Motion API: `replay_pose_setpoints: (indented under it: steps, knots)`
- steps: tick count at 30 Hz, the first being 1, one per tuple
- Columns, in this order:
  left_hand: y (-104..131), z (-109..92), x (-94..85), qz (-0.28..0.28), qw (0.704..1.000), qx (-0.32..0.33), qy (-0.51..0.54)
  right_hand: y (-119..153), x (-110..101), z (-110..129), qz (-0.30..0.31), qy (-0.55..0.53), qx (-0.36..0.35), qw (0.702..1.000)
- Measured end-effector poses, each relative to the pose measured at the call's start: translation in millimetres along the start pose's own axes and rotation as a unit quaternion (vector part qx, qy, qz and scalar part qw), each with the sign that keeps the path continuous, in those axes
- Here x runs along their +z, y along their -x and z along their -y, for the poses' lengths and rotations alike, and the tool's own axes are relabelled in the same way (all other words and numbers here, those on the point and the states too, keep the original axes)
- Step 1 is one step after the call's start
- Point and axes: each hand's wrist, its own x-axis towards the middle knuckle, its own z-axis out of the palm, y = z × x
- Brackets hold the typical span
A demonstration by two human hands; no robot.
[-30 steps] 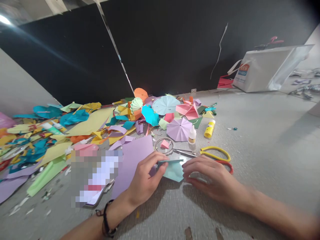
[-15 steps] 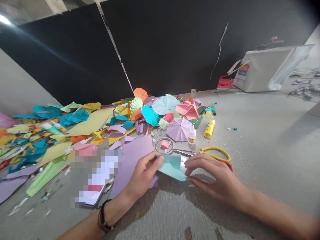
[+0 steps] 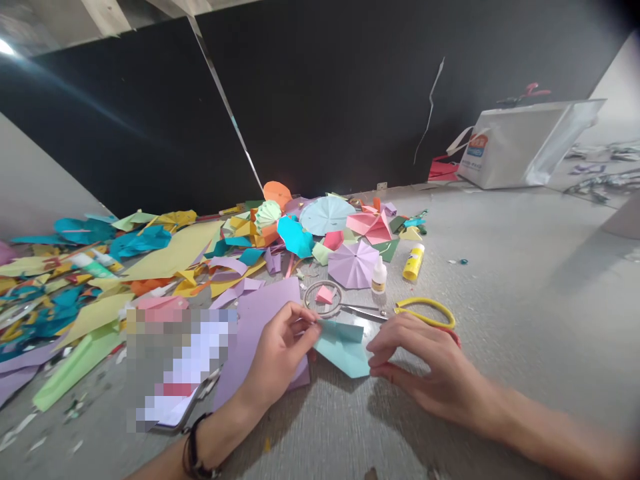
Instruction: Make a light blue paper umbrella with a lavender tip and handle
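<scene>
A folded sheet of light blue paper [image 3: 343, 347] is held up above the floor between my hands, with a crease and a raised flap showing. My left hand [image 3: 283, 350] pinches its left corner between thumb and fingers. At the paper's right edge, the thumb and bent fingers of my right hand [image 3: 425, 360] close on the lower right corner. Just beyond the paper lie scissors [image 3: 425, 310] with yellow and red handles, partly hidden by my right hand. A round ring [image 3: 306, 297] with a pink paper scrap [image 3: 325, 295] is beside the blades.
A purple sheet [image 3: 250, 333] and a blurred-out phone [image 3: 183, 393] lie left. Farther off are a small white glue bottle [image 3: 379, 277], a yellow glue stick [image 3: 413, 263] and a pleated purple disc [image 3: 350, 263]. Coloured scraps [image 3: 175, 250] pile along a black panel [image 3: 325, 100]. A white bag [image 3: 520, 147] stands right.
The light blue paper now shows more of its lower face, its fold tilted open further. Both hands keep their hold with slight shifts. The whole view has moved a little.
</scene>
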Motion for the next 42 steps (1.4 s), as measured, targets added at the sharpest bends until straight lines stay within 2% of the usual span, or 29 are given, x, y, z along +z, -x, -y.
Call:
replay_pose_setpoints:
  steps: [6,13,17,24,32,42]
  knots:
    - [1,-1,0.4,0.024,0.999,-0.018,-0.020,-1,-5,3,0.027,0.019,0.061,0.998]
    - [5,-1,-0.4,0.079,0.996,-0.031,-0.001,-1,-4,2,0.025,0.046,-0.011,0.999]
    - [7,-2,-0.4,0.119,0.993,0.011,0.000,0,-4,4,0.042,0.063,-0.006,0.997]
    - [14,-8,-1.9,0.161,0.973,0.139,-0.090,-4,-4,6,0.041,0.062,-0.014,0.997]
    - [15,-13,1.3,0.197,0.956,0.180,-0.125,-3,-4,6,0.080,0.059,0.013,0.995]
    - [16,-13,1.2,0.188,0.940,0.217,-0.181,-2,-3,5,0.080,0.059,0.005,0.995]
